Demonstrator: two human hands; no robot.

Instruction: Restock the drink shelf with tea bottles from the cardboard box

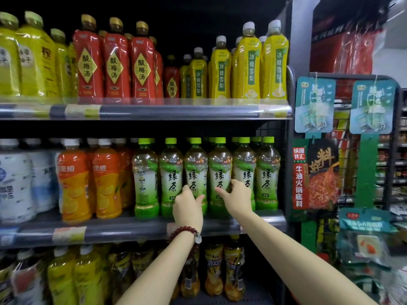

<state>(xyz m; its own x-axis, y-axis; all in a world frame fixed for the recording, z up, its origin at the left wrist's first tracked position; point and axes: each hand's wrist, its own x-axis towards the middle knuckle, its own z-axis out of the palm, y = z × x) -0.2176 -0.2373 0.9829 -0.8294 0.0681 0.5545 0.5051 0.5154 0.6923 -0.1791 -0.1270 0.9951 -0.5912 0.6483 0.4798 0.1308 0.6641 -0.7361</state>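
Just below the centre of the frame, the left hand [187, 208] reaches to the middle shelf [132, 230], its grip round the lower part of the third green tea bottle [195, 172] from the left — thumb on the label, fingers curling round the right side. A dark red bead bracelet [186, 233] circles that wrist. Just to its right, the right hand [239, 198] grips the fourth green tea bottle [220, 170], thumb stretched across the label front and fingers wrapped behind, beside the fifth bottle.

Both bottles stand upright in a front row of six green-capped tea bottles [267, 172], clear-walled with pale yellowish tea inside, more green caps showing behind them. Left of that row on the same shelf stand orange drink bottles [73, 183] with white caps, then white-labelled bottles [15, 183] at the frame's left edge.

The upper shelf [154, 112] carries yellow bottles [246, 62] at right, red-wrapped bottles [115, 60] in the middle and more yellow ones at the upper left. At the bottom of the frame, the lowest shelf holds yellow and dark-labelled bottles [234, 267]. At the right edge, packaged goods [315, 104] hang on a rack.
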